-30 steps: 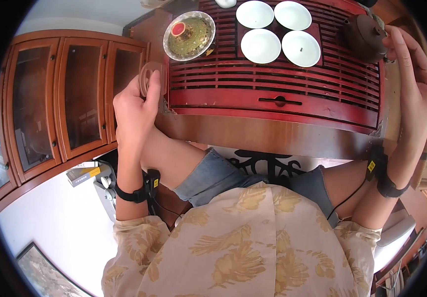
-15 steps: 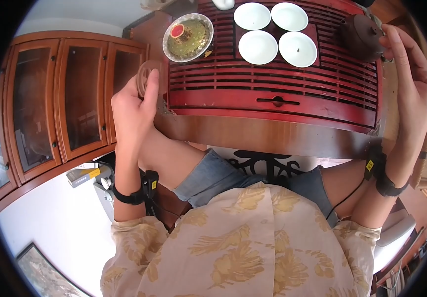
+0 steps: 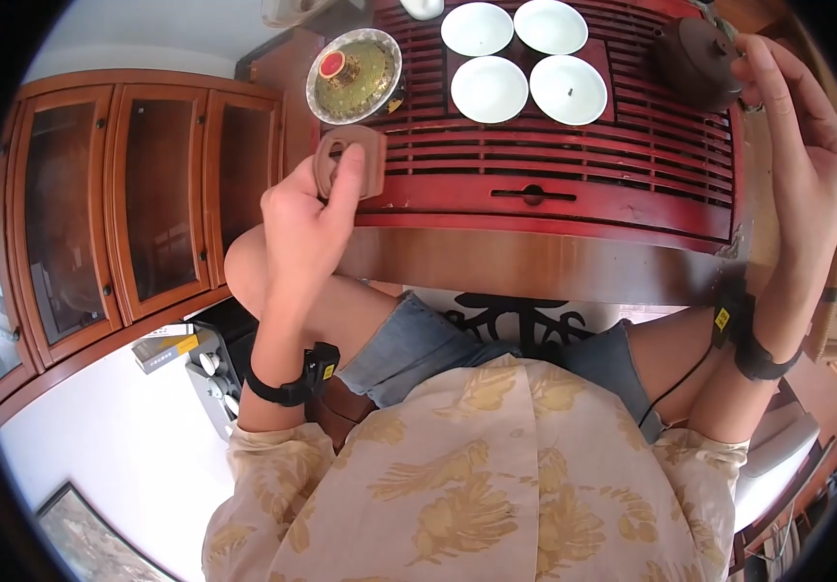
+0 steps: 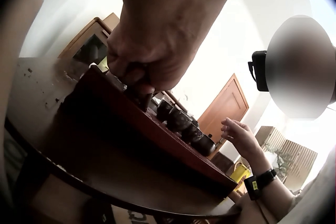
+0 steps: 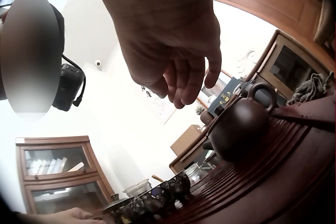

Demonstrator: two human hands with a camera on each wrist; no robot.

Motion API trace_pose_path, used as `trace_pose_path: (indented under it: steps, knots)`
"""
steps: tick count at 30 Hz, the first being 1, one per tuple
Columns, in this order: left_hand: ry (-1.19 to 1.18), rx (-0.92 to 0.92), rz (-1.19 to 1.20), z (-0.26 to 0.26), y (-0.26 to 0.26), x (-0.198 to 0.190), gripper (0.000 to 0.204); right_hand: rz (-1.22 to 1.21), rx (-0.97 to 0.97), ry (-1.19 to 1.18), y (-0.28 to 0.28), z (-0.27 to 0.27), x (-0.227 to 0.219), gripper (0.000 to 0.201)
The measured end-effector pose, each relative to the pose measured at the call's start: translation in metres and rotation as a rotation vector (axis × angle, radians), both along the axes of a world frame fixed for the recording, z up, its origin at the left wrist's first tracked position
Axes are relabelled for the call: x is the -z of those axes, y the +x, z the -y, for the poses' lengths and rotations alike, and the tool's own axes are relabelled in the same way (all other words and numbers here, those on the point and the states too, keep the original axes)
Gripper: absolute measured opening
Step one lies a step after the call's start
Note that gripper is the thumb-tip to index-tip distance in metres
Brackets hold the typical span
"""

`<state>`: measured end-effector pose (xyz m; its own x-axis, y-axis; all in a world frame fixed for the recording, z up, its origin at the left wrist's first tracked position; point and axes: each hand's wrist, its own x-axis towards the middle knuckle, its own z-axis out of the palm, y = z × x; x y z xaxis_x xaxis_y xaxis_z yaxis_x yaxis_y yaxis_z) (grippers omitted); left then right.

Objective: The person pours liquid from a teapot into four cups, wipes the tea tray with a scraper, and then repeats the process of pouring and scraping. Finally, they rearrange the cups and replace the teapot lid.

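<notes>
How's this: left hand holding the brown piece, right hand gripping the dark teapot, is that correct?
No: the right hand isn't gripping the dark teapot; the right wrist view shows them apart. The left hand does hold the brown piece.

A brown object is pinched by the left hand. A dark lidded teapot is set upright on a red tray.

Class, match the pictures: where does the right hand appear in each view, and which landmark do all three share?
Head: right hand at upper right, near the teapot.
Left wrist: right hand, small, right of centre.
Right wrist: right hand, large, top centre.
Shared landmark: the red tea tray.
</notes>
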<state>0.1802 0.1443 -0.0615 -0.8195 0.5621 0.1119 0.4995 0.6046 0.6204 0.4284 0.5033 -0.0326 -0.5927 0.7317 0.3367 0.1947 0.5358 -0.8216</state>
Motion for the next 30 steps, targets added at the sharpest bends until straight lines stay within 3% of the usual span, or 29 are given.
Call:
trace_pose_path:
  steps: [7, 11, 15, 16, 19, 22, 25, 29, 30]
  knots:
    - [-0.030, -0.146, -0.082, 0.020, -0.017, -0.011, 0.034, 0.001, -0.041, 0.081, 0.004, -0.006, 0.003, 0.030]
    - [-0.162, -0.206, 0.150, 0.000, 0.012, -0.028, 0.041, 0.005, -0.050, 0.005, 0.001, -0.009, 0.004, 0.031]
    - [0.023, -0.051, -0.033, 0.010, -0.002, 0.000, 0.035, 0.001, -0.061, -0.004, 0.000, -0.008, 0.003, 0.031]
    - [-0.055, -0.142, -0.037, 0.010, -0.003, -0.008, 0.034, -0.001, -0.067, 0.002, 0.001, -0.009, 0.004, 0.030]
    - [-0.095, -0.196, -0.117, 0.026, -0.018, -0.012, 0.035, 0.000, -0.058, 0.030, 0.001, -0.005, 0.001, 0.030]
    - [-0.125, -0.215, -0.154, 0.021, -0.002, -0.027, 0.037, -0.004, -0.061, 0.039, 0.001, -0.005, 0.001, 0.030]
    - [-0.173, -0.091, -0.150, 0.017, 0.016, -0.040, 0.040, -0.015, -0.073, 0.029, 0.001, -0.006, 0.004, 0.029]
    - [0.084, -0.080, 0.064, 0.004, 0.034, -0.039, 0.027, 0.004, -0.075, 0.041, 0.002, -0.004, 0.003, 0.030]
    - [0.163, -0.086, 0.231, 0.003, 0.037, -0.041, 0.024, -0.004, -0.086, 0.051, 0.002, -0.004, 0.003, 0.030]
